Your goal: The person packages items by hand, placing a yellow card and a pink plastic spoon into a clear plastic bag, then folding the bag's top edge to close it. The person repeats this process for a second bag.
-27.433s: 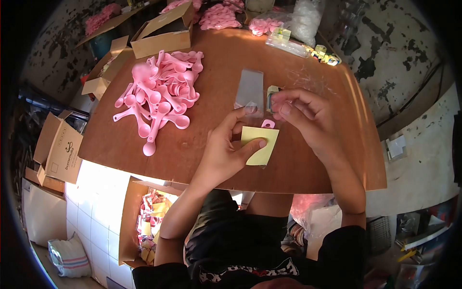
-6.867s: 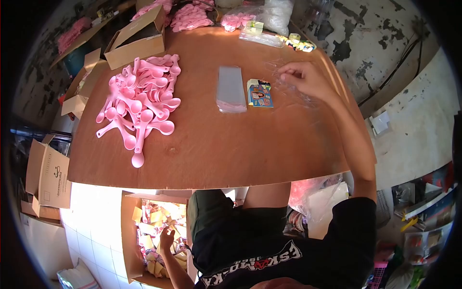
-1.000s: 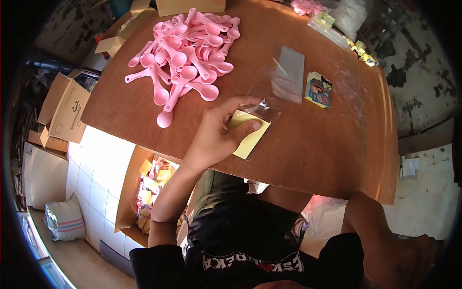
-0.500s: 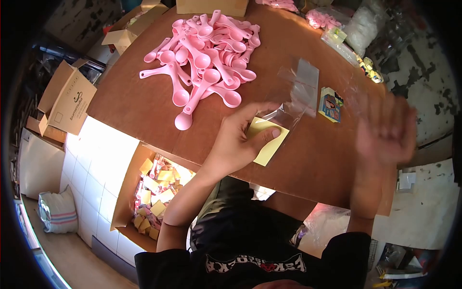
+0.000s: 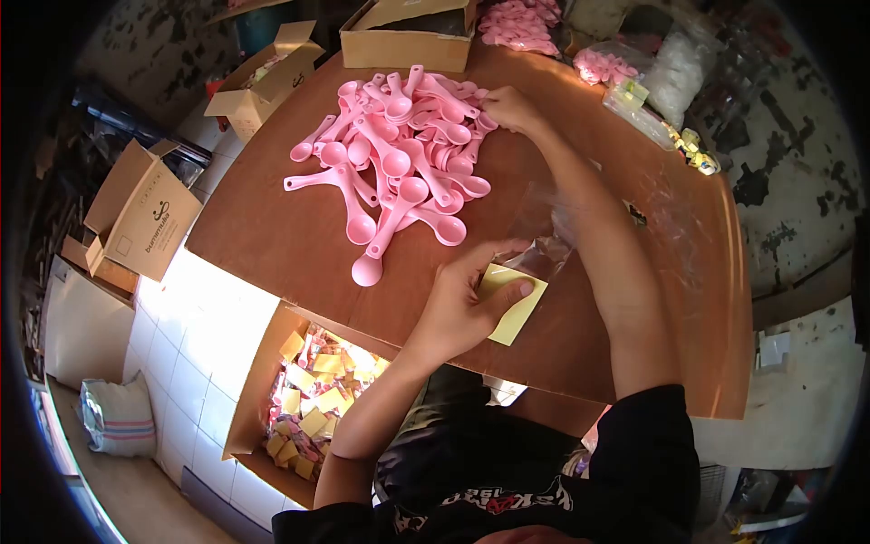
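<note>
A clear plastic bag (image 5: 548, 257) with a yellow card (image 5: 515, 313) is in my left hand (image 5: 458, 308), near the front edge of the table. The thumb lies across the card and the fingers are behind it. At the far right side of a heap of pink measuring spoons (image 5: 399, 163), my right hand (image 5: 515, 109) has its fingers closed on a pink spoon at the heap's edge. My right forearm stretches over the table and covers most of the small printed box (image 5: 638, 214).
Below the table's left edge stands a carton (image 5: 249, 399) full of packed spoons and yellow cards. An open cardboard box (image 5: 403, 45) sits at the back. Pink spoons (image 5: 521, 25) and plastic bags (image 5: 680, 77) lie along the far right edge.
My right hand has moved from the right side, across the table, to the far right of the spoon heap. My left hand still holds the bag and card. The view has shifted slightly.
</note>
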`<state>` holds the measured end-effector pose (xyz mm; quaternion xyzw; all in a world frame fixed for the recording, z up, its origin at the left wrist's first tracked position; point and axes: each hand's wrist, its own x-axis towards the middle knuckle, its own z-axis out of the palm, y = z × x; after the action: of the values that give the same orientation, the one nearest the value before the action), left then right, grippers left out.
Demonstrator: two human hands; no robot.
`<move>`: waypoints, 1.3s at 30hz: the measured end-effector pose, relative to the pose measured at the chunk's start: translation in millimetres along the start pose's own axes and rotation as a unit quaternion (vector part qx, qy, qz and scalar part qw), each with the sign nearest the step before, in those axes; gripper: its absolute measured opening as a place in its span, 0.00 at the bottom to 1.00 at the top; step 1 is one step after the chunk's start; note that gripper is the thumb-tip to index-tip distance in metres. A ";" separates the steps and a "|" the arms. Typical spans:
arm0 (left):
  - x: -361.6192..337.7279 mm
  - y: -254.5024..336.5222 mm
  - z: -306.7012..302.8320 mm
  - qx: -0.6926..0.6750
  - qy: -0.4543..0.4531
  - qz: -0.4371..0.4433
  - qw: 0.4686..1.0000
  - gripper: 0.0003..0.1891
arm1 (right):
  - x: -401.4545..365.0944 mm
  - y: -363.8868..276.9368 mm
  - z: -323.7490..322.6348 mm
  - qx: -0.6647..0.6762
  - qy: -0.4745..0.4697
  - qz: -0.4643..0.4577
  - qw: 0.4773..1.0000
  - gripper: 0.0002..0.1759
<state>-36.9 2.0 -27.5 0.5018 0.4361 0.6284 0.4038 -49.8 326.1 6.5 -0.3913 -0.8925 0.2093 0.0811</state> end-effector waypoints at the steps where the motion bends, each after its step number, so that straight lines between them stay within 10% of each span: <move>1: 0.4 -1.6 0.0 -0.005 0.006 0.003 1.000 0.21 | -0.5 3.5 4.2 0.036 0.062 -0.032 0.997 0.12; 8: -0.8 -4.5 -0.4 -0.009 -0.001 0.005 1.000 0.21 | -74.6 32.1 -13.4 0.348 0.091 -0.022 0.933 0.10; 15: -0.4 -5.2 2.0 0.003 -0.008 0.004 1.000 0.21 | -231.5 8.3 -68.6 0.435 0.156 -0.043 0.886 0.34; 25: -3.2 -4.1 6.8 -0.018 -0.004 -0.010 1.000 0.21 | -285.6 -18.7 -42.0 0.583 0.126 -0.041 0.801 0.35; 39: 35.6 44.2 27.5 -0.063 -0.054 0.020 0.996 0.12 | -300.0 -45.9 -74.9 0.442 0.237 -0.179 0.847 0.41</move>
<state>-19.0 26.5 27.7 0.5170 0.3637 0.6344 0.4449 147.0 101.8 99.6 -0.1852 -0.7141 0.4642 0.4902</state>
